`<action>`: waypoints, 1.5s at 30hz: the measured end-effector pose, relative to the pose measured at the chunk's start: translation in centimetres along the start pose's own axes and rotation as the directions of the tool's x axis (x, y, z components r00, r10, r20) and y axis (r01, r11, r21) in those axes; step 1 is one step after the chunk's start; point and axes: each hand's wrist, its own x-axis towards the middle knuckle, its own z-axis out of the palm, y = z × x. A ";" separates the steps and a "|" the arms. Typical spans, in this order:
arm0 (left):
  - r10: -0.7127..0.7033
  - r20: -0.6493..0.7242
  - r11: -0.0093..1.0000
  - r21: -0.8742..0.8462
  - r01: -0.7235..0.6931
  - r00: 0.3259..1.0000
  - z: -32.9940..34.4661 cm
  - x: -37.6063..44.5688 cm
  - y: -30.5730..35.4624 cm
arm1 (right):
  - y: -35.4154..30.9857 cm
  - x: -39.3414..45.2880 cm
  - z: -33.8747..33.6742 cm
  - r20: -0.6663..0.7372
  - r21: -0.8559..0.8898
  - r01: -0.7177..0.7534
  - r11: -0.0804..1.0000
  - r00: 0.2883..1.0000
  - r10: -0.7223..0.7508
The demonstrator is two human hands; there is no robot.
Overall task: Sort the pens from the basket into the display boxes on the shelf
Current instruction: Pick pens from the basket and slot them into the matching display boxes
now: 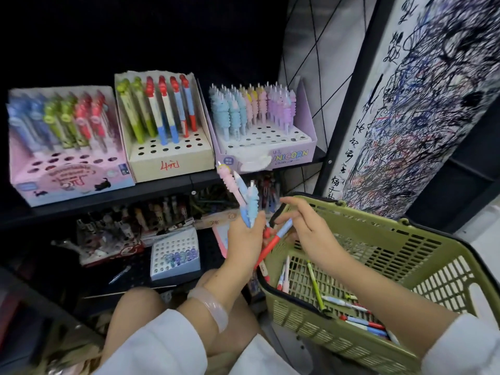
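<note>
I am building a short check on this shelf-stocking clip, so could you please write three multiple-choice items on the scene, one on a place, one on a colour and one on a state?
1. Where does the UNICORN display box stand on the upper shelf?
A. At the left end
B. In the middle
C. At the right end

2. What colour is the basket?
A. Green
B. Red
C. Black

3. What is the left hand doing?
A. Hanging open and idle
B. Holding several pens upright
C. Pressing flat on the shelf

Answers:
1. C, since the pink box and the plain box both stand to its left.
2. A, as its slotted walls and rim are olive green.
3. B, because a pink pen and light blue pens stick up out of its grip.
</note>
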 end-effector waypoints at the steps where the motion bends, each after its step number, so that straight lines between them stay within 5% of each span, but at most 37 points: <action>1: -0.028 -0.034 0.998 -0.056 0.026 0.999 -0.5 0.1 0.0 | -0.4 0.1 0.1 -0.005 0.032 -0.003 0.999 1.000 0.003; 5: -0.005 -0.087 0.994 -0.106 -0.004 0.996 -2.9 0.2 0.5 | -2.0 0.8 0.4 -0.046 0.130 -0.001 0.992 0.999 0.007; 11: 0.064 0.058 0.994 0.087 -0.069 0.996 -5.9 0.1 2.0 | -4.9 3.6 3.5 -0.079 0.210 0.008 0.978 0.997 0.009; 15: 0.121 0.080 0.991 0.049 -0.125 0.989 -7.9 0.2 3.5 | -7.3 5.7 6.6 -0.061 0.158 0.099 0.982 0.994 -0.090; 28: 0.196 -0.182 0.981 0.023 -0.195 0.964 -13.9 2.5 8.1 | -13.5 10.8 12.8 -0.133 0.166 0.260 0.951 0.962 -0.239; 37: 0.234 -0.201 0.972 0.059 -0.226 0.951 -14.3 4.7 9.0 | -12.9 11.7 12.8 0.089 0.312 0.088 0.946 0.989 -0.121; 41: 0.221 -0.153 0.973 0.095 -0.208 0.963 -14.9 5.8 9.2 | -14.6 14.8 9.4 -0.124 0.290 0.208 0.934 0.976 -0.179; 45: 0.234 -0.131 0.970 0.105 -0.222 0.963 -15.6 6.6 9.5 | -15.4 18.7 7.3 -0.325 0.065 0.338 0.939 0.897 -0.300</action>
